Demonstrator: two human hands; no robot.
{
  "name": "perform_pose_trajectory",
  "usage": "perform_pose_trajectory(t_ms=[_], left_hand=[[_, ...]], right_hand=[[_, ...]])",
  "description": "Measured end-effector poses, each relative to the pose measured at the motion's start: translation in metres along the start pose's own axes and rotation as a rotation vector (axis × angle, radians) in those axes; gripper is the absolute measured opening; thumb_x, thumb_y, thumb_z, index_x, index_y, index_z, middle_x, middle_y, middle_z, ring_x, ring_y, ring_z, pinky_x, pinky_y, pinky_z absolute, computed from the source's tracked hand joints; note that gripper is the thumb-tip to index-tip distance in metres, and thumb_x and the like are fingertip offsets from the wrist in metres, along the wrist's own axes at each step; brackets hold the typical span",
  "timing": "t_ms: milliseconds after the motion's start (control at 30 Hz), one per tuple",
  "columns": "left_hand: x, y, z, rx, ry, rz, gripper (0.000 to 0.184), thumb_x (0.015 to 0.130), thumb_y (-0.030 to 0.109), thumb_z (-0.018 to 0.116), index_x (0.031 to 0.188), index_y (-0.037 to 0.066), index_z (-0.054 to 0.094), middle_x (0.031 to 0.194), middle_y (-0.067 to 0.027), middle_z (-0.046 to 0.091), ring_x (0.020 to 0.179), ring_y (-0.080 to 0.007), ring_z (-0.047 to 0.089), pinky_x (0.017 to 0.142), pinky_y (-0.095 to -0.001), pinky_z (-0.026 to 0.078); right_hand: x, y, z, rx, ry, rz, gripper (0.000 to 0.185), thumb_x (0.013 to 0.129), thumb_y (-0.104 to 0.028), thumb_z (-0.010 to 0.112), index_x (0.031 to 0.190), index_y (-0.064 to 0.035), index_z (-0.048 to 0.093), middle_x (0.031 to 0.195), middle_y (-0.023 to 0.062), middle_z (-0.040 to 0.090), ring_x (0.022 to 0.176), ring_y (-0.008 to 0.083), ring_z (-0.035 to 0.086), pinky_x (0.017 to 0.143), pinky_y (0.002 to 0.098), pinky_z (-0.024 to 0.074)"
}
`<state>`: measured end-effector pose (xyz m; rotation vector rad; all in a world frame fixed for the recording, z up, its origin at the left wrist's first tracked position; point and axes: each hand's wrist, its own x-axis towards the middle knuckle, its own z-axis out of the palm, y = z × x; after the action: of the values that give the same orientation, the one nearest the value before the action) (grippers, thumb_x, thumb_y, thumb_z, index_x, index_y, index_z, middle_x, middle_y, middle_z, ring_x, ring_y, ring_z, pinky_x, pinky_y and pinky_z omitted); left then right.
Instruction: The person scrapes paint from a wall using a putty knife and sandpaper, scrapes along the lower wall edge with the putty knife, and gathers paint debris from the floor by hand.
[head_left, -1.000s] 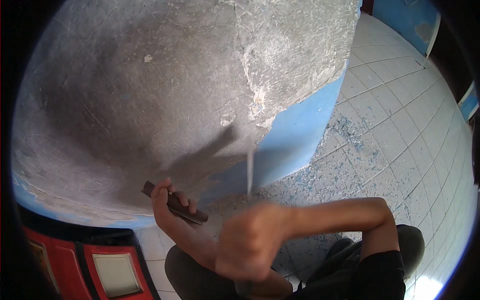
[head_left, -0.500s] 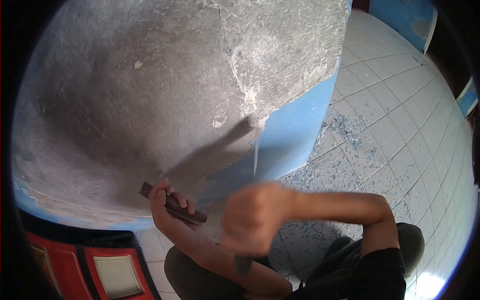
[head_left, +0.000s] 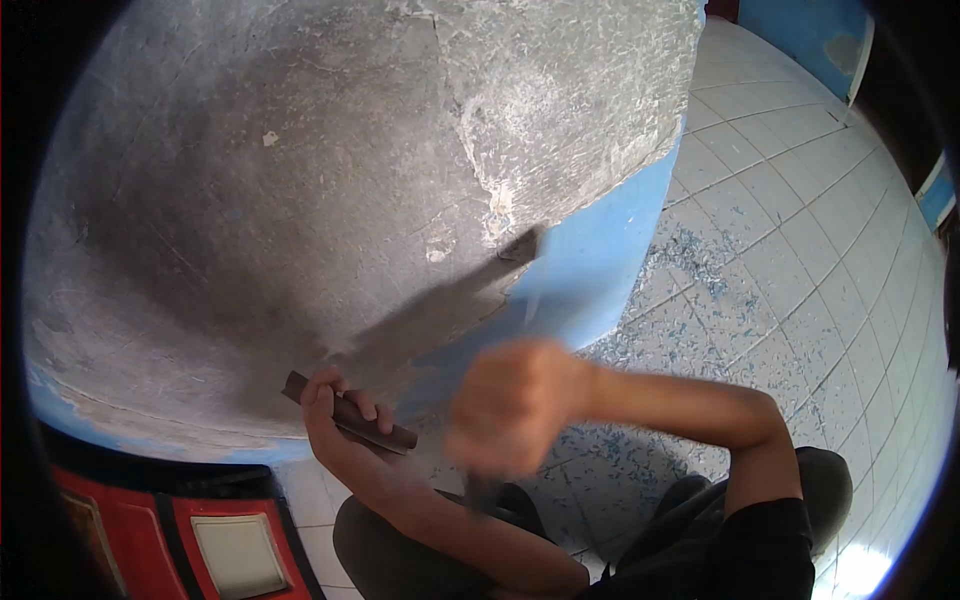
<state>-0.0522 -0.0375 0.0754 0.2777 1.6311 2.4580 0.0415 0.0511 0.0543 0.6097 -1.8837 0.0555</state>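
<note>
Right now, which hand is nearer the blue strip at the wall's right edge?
Right. In view, the right hand is just below and left of the blue strip, its blurred tool pointing up toward it; the left hand is farther left, holding a brown bar.

A scuffed grey wall (head_left: pixel 280 180) spreads from nine o'clock to twelve, with blue paint (head_left: pixel 620 230) near its lower edge at two. The pale tiled floor (head_left: pixel 830 270) at three is strewn with small flakes (head_left: pixel 705 270). Red, black-edged furniture (head_left: pixel 125 530) stands at eight; bright light (head_left: pixel 863 568) glares at four.
</note>
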Motion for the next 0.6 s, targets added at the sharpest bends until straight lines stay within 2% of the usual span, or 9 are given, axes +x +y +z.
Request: perform_pose_trajectory(t_ms=[67, 133, 167, 233, 367, 467, 533, 567, 600], left_hand=[[-0.001, -0.002, 0.001, 0.027, -0.012, -0.028, 0.020, 0.079, 0.022, 0.046, 0.088, 0.006, 0.054, 0.076, 0.0006, 0.040, 0.059, -0.0058, 0.036, 0.046, -0.0188, 0.028], [-0.004, -0.001, 0.008, 0.051, 0.056, -0.036, 0.021, 0.079, 0.023, 0.046, 0.088, 0.006, 0.054, 0.076, 0.0008, 0.040, 0.059, -0.0057, 0.036, 0.046, -0.0188, 0.029], [-0.004, 0.000, 0.008, 0.052, 0.056, -0.033, 0.021, 0.079, 0.023, 0.046, 0.088, 0.006, 0.054, 0.076, 0.0008, 0.040, 0.059, -0.0057, 0.036, 0.046, -0.0188, 0.029], [-0.006, 0.001, 0.006, 0.032, -0.015, -0.002, 0.020, 0.079, 0.023, 0.046, 0.088, 0.006, 0.054, 0.076, 0.0009, 0.040, 0.059, -0.0058, 0.036, 0.046, -0.0189, 0.029], [-0.001, 0.000, 0.003, 0.075, -0.002, -0.042, 0.020, 0.078, 0.023, 0.047, 0.087, 0.007, 0.054, 0.076, 0.0009, 0.040, 0.059, -0.0060, 0.037, 0.046, -0.0192, 0.029], [-0.002, 0.000, 0.004, 0.040, 0.011, 0.000, 0.019, 0.078, 0.022, 0.046, 0.087, 0.007, 0.054, 0.076, 0.0008, 0.040, 0.059, -0.0062, 0.037, 0.046, -0.0194, 0.029], [-0.004, 0.002, 0.007, 0.021, 0.011, -0.052, 0.019, 0.078, 0.022, 0.046, 0.086, 0.006, 0.054, 0.077, 0.0006, 0.040, 0.059, -0.0063, 0.037, 0.046, -0.0193, 0.029], [-0.003, 0.000, 0.007, 0.020, 0.010, -0.052, 0.019, 0.078, 0.022, 0.046, 0.086, 0.006, 0.054, 0.077, 0.0006, 0.040, 0.059, -0.0063, 0.037, 0.046, -0.0193, 0.029], [-0.001, -0.001, 0.005, 0.031, 0.009, -0.048, 0.019, 0.078, 0.022, 0.046, 0.086, 0.006, 0.054, 0.077, 0.0005, 0.040, 0.059, -0.0064, 0.037, 0.046, -0.0195, 0.029]], right_hand=[[-0.009, 0.002, 0.006, -0.018, 0.011, 0.026, 0.018, 0.056, -0.020, 0.053, 0.053, -0.0118, 0.037, 0.047, -0.0037, 0.033, 0.039, 0.0080, 0.036, 0.034, 0.0224, 0.0278], [-0.014, 0.003, 0.015, 0.332, -0.016, 0.029, 0.018, 0.055, -0.020, 0.053, 0.053, -0.0115, 0.037, 0.048, -0.0033, 0.034, 0.039, 0.0077, 0.036, 0.035, 0.0219, 0.0271], [-0.014, 0.008, 0.012, 0.331, -0.013, 0.027, 0.018, 0.055, -0.020, 0.053, 0.053, -0.0115, 0.037, 0.048, -0.0033, 0.034, 0.039, 0.0077, 0.036, 0.035, 0.0219, 0.0271], [-0.010, 0.021, 0.000, 0.027, -0.027, 0.011, 0.018, 0.055, -0.021, 0.053, 0.053, -0.0114, 0.038, 0.049, -0.0036, 0.034, 0.039, 0.0077, 0.035, 0.036, 0.0212, 0.0259], [0.006, -0.004, -0.001, 0.061, 0.067, -0.092, 0.018, 0.055, -0.022, 0.053, 0.054, -0.0111, 0.039, 0.049, -0.0035, 0.034, 0.039, 0.0084, 0.035, 0.037, 0.0210, 0.0253], [-0.007, 0.022, -0.001, 0.001, -0.055, -0.029, 0.018, 0.055, -0.022, 0.054, 0.054, -0.0115, 0.039, 0.049, -0.0036, 0.033, 0.039, 0.0085, 0.035, 0.037, 0.0208, 0.0250], [0.006, 0.005, -0.009, -0.001, -0.006, 0.033, 0.027, 0.059, -0.027, 0.057, 0.049, -0.0115, 0.038, 0.044, -0.0012, 0.040, 0.039, 0.0126, 0.043, 0.037, 0.0251, 0.0331], [0.002, 0.003, -0.003, -0.003, -0.007, 0.032, 0.027, 0.059, -0.027, 0.057, 0.049, -0.0115, 0.038, 0.044, -0.0012, 0.040, 0.039, 0.0126, 0.043, 0.037, 0.0251, 0.0331], [0.001, 0.003, 0.006, 0.228, -0.004, 0.079, 0.025, 0.057, -0.026, 0.057, 0.049, -0.0114, 0.038, 0.043, -0.0015, 0.039, 0.039, 0.0122, 0.043, 0.037, 0.0247, 0.0327]])
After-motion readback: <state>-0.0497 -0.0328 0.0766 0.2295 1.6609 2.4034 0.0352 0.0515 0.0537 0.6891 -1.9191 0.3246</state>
